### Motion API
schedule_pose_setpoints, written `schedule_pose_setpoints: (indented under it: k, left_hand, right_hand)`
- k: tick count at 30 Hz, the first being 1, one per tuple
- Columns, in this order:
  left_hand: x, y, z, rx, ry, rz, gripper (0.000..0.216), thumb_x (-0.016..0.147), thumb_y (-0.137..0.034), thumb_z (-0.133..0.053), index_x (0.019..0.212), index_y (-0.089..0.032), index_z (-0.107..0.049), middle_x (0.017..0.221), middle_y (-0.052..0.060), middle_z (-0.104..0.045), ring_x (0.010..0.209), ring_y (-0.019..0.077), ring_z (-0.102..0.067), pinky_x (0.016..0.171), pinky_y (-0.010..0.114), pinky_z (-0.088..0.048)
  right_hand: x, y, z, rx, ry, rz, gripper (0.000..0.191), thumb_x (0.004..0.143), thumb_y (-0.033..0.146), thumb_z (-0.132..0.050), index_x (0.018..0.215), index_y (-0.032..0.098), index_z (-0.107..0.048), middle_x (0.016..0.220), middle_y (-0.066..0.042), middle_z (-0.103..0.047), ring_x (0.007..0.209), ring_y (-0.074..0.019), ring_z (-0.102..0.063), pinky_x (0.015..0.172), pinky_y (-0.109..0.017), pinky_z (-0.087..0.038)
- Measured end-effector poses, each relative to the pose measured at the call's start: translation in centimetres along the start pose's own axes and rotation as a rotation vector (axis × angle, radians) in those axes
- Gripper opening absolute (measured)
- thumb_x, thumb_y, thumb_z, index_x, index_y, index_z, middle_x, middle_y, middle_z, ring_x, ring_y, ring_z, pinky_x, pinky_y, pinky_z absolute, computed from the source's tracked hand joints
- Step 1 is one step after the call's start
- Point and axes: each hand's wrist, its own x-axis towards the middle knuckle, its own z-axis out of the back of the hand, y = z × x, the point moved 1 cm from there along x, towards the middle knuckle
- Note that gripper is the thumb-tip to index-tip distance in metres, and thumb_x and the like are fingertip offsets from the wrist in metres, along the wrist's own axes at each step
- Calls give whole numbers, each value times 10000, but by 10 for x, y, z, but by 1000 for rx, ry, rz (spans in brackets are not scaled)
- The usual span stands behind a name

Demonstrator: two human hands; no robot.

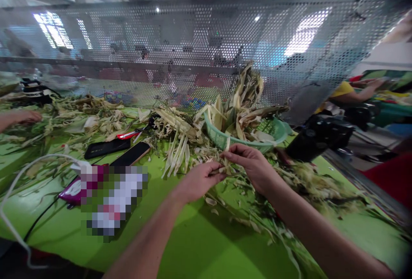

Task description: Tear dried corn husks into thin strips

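My left hand and my right hand meet over the green table, both pinching the same small pale corn husk piece. Loose husks and scraps lie all around the hands. Just beyond them stands a light green plastic basket heaped with husks.
Two dark phones and red-handled scissors lie left of centre. A white cable loops at the left. A perforated metal screen closes the back. Other people's hands show at far left and far right. A black device sits right.
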Motion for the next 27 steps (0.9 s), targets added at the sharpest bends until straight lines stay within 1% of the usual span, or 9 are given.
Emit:
schedule_pose_setpoints:
  k: [3, 6, 8, 10, 13, 17, 20, 24, 27]
  left_hand:
    - [-1, -1, 0, 79, 34, -10, 247, 878, -383, -555, 983, -205, -690, 946, 48, -679, 945, 207, -604, 865, 321, -458]
    - [-3, -5, 2, 57, 38, 9, 257, 876, -396, -553, 977, -201, -686, 894, 42, -665, 884, 202, -594, 797, 303, -457]
    - [-3, -7, 4, 40, -11, 49, 279, 875, -424, -545, 974, -197, -673, 843, 33, -641, 807, 186, -573, 733, 288, -439]
    - [-4, -8, 6, 34, -91, 104, 298, 879, -446, -528, 986, -196, -650, 817, 26, -616, 753, 169, -542, 697, 280, -412]
    - [-4, -10, 7, -2, -183, 157, 304, 906, -447, -475, 1040, -203, -599, 850, 28, -612, 731, 155, -511, 676, 277, -385]
    - [-4, -8, 7, -88, -211, 153, 271, 939, -424, -407, 998, -202, -552, 864, 24, -623, 730, 142, -514, 698, 279, -389]
    - [-2, -5, 7, -113, -217, 141, 268, 947, -414, -399, 985, -188, -539, 899, 39, -634, 794, 153, -554, 754, 293, -417]
    - [0, -4, 8, 7, -256, 92, 244, 925, -399, -472, 986, -181, -562, 944, 46, -628, 850, 164, -569, 775, 297, -435]
    - [-1, -3, 9, 125, -287, 78, 237, 894, -403, -536, 963, -181, -581, 931, 40, -627, 849, 167, -577, 760, 294, -443]
  right_hand:
    - [2, -3, 1, 26, -72, 21, 274, 653, 414, -794, 670, 191, -636, 660, 28, -587, 627, -130, -497, 641, -267, -395]
    - [3, -3, 3, -2, -80, 8, 279, 672, 437, -777, 698, 190, -649, 671, 17, -596, 627, -137, -502, 633, -274, -397]
    - [4, 0, 5, -53, -52, -2, 295, 714, 473, -738, 774, 191, -673, 705, 1, -624, 661, -154, -534, 646, -283, -407]
    - [3, 3, 7, -111, -18, 12, 324, 768, 506, -682, 847, 192, -685, 771, -23, -662, 737, -180, -579, 689, -296, -426]
    - [1, 6, 6, -218, 61, 55, 328, 814, 509, -634, 875, 190, -679, 838, -40, -681, 803, -201, -600, 733, -309, -442]
    - [-2, 6, 3, -382, 74, 104, 290, 801, 470, -657, 828, 182, -664, 757, -19, -655, 728, -181, -569, 679, -289, -424]
    - [-2, 7, 3, -455, 63, 121, 293, 814, 471, -640, 817, 179, -659, 772, -23, -655, 744, -183, -561, 679, -284, -415]
    - [-2, 9, 4, -492, 104, 75, 333, 832, 515, -599, 862, 188, -657, 800, -17, -647, 755, -183, -558, 665, -281, -400]
    - [-2, 6, 2, -429, 170, 30, 357, 792, 539, -637, 866, 190, -654, 817, -16, -647, 771, -188, -571, 679, -287, -411]
